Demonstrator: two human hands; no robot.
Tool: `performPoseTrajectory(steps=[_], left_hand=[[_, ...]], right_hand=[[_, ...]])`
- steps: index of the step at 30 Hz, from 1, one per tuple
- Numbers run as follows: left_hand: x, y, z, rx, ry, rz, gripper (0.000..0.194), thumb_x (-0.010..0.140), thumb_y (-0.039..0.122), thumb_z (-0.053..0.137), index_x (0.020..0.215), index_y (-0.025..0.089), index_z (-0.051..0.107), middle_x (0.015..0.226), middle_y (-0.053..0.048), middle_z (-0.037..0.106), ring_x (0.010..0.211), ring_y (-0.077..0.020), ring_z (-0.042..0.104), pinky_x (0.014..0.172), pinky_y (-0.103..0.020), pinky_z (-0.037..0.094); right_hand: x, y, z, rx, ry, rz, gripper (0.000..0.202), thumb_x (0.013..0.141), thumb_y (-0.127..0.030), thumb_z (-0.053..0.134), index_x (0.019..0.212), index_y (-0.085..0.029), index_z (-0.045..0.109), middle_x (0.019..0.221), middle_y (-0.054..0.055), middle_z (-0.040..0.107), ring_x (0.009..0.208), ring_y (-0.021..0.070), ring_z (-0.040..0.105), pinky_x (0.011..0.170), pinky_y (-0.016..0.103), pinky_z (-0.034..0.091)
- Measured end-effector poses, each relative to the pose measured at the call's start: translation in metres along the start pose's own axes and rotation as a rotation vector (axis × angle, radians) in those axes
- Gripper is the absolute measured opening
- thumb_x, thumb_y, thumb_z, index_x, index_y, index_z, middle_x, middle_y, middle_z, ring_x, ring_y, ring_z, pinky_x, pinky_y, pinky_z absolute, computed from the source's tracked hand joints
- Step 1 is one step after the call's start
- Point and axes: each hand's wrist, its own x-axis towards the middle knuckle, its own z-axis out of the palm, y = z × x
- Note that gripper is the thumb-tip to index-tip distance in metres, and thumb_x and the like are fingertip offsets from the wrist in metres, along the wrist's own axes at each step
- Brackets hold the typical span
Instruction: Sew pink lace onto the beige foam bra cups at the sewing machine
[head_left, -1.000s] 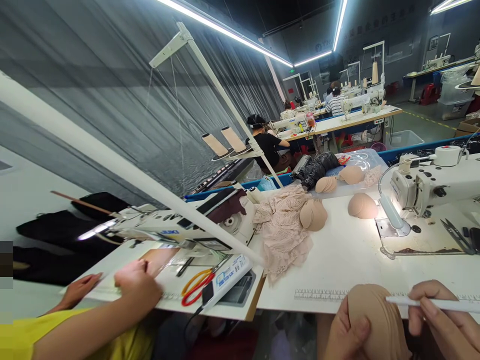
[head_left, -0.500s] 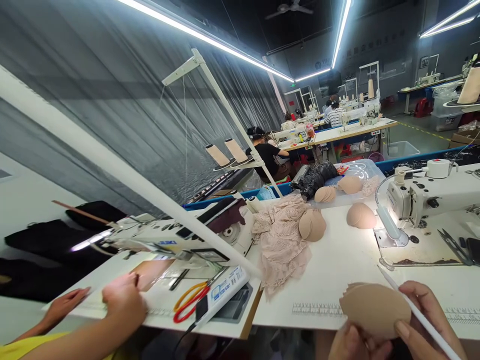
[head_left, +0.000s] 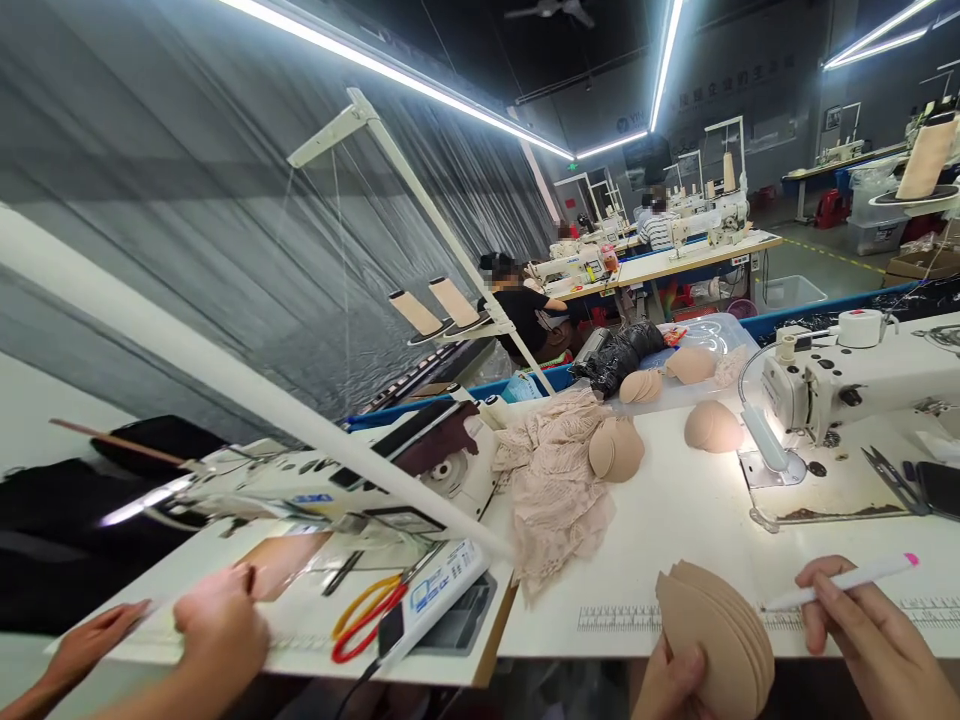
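Note:
Fanned out in my left hand (head_left: 671, 680) is a stack of beige bra cups (head_left: 712, 635), with the thumb pressed on its face. My right hand (head_left: 874, 620) is closed round a white marker pen (head_left: 862, 580) with a pink end. The pen's tip points left, near the edge of the stack but apart from it. Both hands are over the front edge of the white table (head_left: 555, 630), by a printed ruler strip (head_left: 619, 618). Beyond them lie another stack of cups (head_left: 616, 449) and a single pile of cups (head_left: 712, 427).
A sewing machine (head_left: 817, 385) stands at right, with scissors (head_left: 892, 480) and a dark phone (head_left: 941, 488) beside it. Beige lace fabric (head_left: 559, 500) lies at left. A co-worker's hands (head_left: 221, 620) are at the neighbouring machine, near red-and-yellow-handled scissors (head_left: 367, 615). A slanting white pole (head_left: 300, 400) crosses between.
My right hand has moved away from the stack and turned the pen nearly level, tip leftward. My left hand has tilted the stack, its layers now fanned. The view has shifted slightly.

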Motion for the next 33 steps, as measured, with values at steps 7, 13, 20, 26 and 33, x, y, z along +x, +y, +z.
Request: performPoseTrajectory(steps=[7, 13, 20, 26, 33], left_hand=[[-0.004, -0.003, -0.003, 0.01, -0.034, -0.007, 0.097, 0.077, 0.044, 0.093, 0.161, 0.026, 0.047, 0.143, -0.019, 0.066, 0.136, -0.0459, 0.062, 0.117, -0.06, 0.046], [-0.005, -0.002, 0.001, -0.001, -0.013, -0.013, 0.098, 0.074, 0.042, 0.094, 0.16, 0.027, 0.048, 0.142, -0.018, 0.067, 0.134, -0.0458, 0.063, 0.115, -0.06, 0.048], [-0.005, -0.001, 0.01, -0.025, 0.043, -0.035, 0.094, 0.07, 0.044, 0.095, 0.154, 0.031, 0.056, 0.144, -0.017, 0.067, 0.136, -0.0487, 0.061, 0.113, -0.058, 0.051], [-0.004, -0.001, 0.013, -0.028, 0.059, -0.023, 0.097, 0.068, 0.044, 0.096, 0.155, 0.03, 0.056, 0.143, -0.018, 0.067, 0.135, -0.0497, 0.062, 0.113, -0.059, 0.052], [-0.004, -0.002, 0.016, -0.025, 0.049, -0.018, 0.099, 0.065, 0.043, 0.097, 0.154, 0.028, 0.056, 0.143, -0.019, 0.067, 0.133, -0.0507, 0.063, 0.111, -0.06, 0.053]], right_hand=[[0.005, 0.01, 0.005, 0.258, -0.158, 0.139, 0.043, 0.097, -0.069, 0.067, 0.093, -0.027, 0.07, 0.065, 0.0, 0.06, 0.071, 0.0226, 0.052, 0.071, 0.035, 0.042], [0.0, 0.002, 0.006, 0.268, -0.171, 0.155, 0.043, 0.098, -0.069, 0.066, 0.089, -0.028, 0.069, 0.064, 0.0, 0.061, 0.073, 0.023, 0.052, 0.075, 0.036, 0.042], [-0.003, 0.002, 0.008, 0.29, -0.226, 0.192, 0.042, 0.099, -0.069, 0.064, 0.092, -0.028, 0.07, 0.064, -0.001, 0.06, 0.073, 0.0218, 0.049, 0.076, 0.034, 0.04], [-0.001, -0.004, 0.004, 0.327, -0.226, 0.188, 0.042, 0.099, -0.068, 0.064, 0.089, -0.029, 0.072, 0.065, 0.0, 0.057, 0.067, 0.022, 0.045, 0.068, 0.035, 0.039], [-0.007, -0.003, 0.011, 0.271, -0.193, 0.162, 0.041, 0.1, -0.066, 0.065, 0.084, -0.028, 0.064, 0.065, -0.002, 0.058, 0.075, 0.0231, 0.051, 0.076, 0.035, 0.04]])
